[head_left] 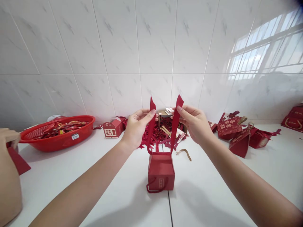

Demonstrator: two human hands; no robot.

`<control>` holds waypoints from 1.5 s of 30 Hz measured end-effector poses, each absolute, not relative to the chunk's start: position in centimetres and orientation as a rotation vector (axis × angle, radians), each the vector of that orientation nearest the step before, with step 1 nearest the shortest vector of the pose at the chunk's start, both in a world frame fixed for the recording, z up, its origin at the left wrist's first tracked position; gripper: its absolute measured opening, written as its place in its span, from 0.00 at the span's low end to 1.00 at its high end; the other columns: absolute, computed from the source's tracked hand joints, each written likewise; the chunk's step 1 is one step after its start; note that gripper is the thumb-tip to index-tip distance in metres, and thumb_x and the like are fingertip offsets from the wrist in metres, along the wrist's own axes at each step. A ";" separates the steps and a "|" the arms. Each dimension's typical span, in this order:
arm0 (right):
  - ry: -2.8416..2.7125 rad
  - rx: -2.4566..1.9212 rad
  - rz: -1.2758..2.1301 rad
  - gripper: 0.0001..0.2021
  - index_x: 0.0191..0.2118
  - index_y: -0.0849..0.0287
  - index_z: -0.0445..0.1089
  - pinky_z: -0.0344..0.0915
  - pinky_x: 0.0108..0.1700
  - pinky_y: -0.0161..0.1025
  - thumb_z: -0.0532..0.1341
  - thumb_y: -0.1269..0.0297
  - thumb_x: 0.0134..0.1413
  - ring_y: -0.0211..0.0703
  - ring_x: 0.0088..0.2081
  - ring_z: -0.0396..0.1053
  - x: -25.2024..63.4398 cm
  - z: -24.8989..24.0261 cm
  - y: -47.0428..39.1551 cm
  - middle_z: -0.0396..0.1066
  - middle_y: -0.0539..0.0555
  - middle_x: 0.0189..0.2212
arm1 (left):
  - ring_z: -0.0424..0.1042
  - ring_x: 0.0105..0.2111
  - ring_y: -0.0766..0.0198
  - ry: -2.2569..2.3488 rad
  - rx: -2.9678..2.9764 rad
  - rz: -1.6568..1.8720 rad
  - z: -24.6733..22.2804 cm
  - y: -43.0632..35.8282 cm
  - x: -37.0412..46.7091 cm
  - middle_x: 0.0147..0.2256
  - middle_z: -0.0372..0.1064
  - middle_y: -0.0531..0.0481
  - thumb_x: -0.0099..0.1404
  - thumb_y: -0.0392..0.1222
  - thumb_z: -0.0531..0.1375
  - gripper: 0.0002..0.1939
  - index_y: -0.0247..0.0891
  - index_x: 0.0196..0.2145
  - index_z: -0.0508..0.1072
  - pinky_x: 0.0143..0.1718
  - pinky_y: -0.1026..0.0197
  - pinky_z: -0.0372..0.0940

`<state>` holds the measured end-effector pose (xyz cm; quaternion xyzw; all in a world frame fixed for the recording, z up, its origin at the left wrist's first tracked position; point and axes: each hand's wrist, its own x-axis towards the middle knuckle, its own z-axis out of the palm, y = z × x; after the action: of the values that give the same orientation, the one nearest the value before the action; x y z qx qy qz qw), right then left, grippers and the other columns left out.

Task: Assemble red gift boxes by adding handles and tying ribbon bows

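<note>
A small red box point(161, 164) with a cord handle and a gold-toned label stands on the white table in front of me. Two ends of a dark red ribbon point(175, 127) rise from either side of its top. My left hand point(140, 126) pinches the left end between thumb and fingers, up above the box. Level with it, my right hand point(192, 123) pinches the right end. Both ribbon tips stick up past my fingers, and the hands are apart.
A red basket point(59, 142) of wrapped sweets sits at the left, near a person's arm point(10, 176). Behind the box lie a ribbon pile point(146, 138) and a gold strip point(185, 153). Red boxes point(239, 142) stand at right, and another point(112, 129) left of centre.
</note>
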<state>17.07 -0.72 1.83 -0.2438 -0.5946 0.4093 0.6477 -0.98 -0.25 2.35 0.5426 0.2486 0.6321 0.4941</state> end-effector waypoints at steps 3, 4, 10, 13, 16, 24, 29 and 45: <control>-1.306 -0.649 0.968 0.10 0.32 0.58 0.74 0.67 0.29 0.32 0.66 0.57 0.49 0.34 0.25 0.70 16.7 2.1 -0.5 0.73 0.49 0.24 | 0.73 0.29 0.68 0.553 1.369 1.533 2.5 -0.5 -1.0 0.27 0.74 0.52 0.53 0.41 0.69 0.12 0.34 0.33 0.73 0.33 0.66 0.69; -1.298 -0.687 0.970 0.10 0.33 0.59 0.73 0.66 0.26 0.32 0.67 0.57 0.48 0.33 0.23 0.69 16.6 2.2 -0.5 0.73 0.49 0.24 | 0.72 0.28 0.68 0.540 1.401 1.512 2.5 -0.7 -1.0 0.26 0.74 0.52 0.53 0.41 0.69 0.12 0.34 0.33 0.73 0.33 0.66 0.69; -1.538 -0.691 0.997 0.07 0.34 0.61 0.75 0.55 0.22 0.31 0.63 0.64 0.50 0.31 0.20 0.59 15.9 1.7 -1.1 0.65 0.47 0.17 | 0.73 0.26 0.66 0.671 1.524 1.306 2.4 -1.4 -1.0 0.26 0.74 0.55 0.53 0.39 0.70 0.19 0.38 0.35 0.62 0.29 0.64 0.68; -1.634 -0.655 1.046 0.08 0.36 0.61 0.76 0.54 0.23 0.31 0.63 0.64 0.51 0.31 0.21 0.58 15.8 1.3 -1.5 0.64 0.47 0.19 | 0.72 0.25 0.66 0.719 1.538 1.272 2.1 -1.4 -1.4 0.25 0.73 0.55 0.51 0.38 0.70 0.21 0.38 0.35 0.61 0.28 0.64 0.67; -1.671 -0.621 1.041 0.10 0.35 0.60 0.74 0.55 0.24 0.32 0.63 0.59 0.53 0.30 0.22 0.58 15.8 1.0 -1.5 0.64 0.46 0.21 | 0.72 0.26 0.66 0.728 1.558 1.215 1.9 -1.3 -1.8 0.26 0.73 0.55 0.52 0.38 0.69 0.19 0.38 0.36 0.63 0.30 0.64 0.66; -2.007 -0.524 0.512 0.09 0.39 0.57 0.74 0.68 0.36 0.37 0.56 0.66 0.60 0.38 0.34 0.71 16.4 0.0 -1.0 0.74 0.53 0.32 | 0.69 0.26 0.66 0.597 1.273 1.096 1.6 -0.8 -2.8 0.24 0.67 0.54 0.51 0.33 0.64 0.09 0.35 0.32 0.69 0.30 0.64 0.62; -2.180 -0.388 -0.265 0.15 0.42 0.55 0.74 0.69 0.42 0.41 0.51 0.74 0.61 0.42 0.41 0.72 16.9 -0.4 -0.9 0.76 0.56 0.39 | 0.67 0.24 0.70 0.576 1.174 1.106 1.8 -0.7 -3.1 0.25 0.66 0.54 0.51 0.31 0.63 0.08 0.35 0.31 0.71 0.28 0.67 0.62; -1.591 -0.878 -0.117 0.06 0.29 0.57 0.69 0.65 0.30 0.37 0.58 0.67 0.57 0.40 0.30 0.67 19.6 -3.5 -3.6 0.71 0.53 0.28 | 0.65 0.25 0.65 1.092 2.402 1.718 -1.2 -1.9 -5.5 0.24 0.68 0.54 0.58 0.39 0.63 0.13 0.42 0.42 0.74 0.34 0.66 0.60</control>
<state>19.60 -3.58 -3.50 -0.3809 -0.6900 -0.0508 0.6134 -5.51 -1.91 -1.16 0.7629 0.3467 0.5457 -0.0035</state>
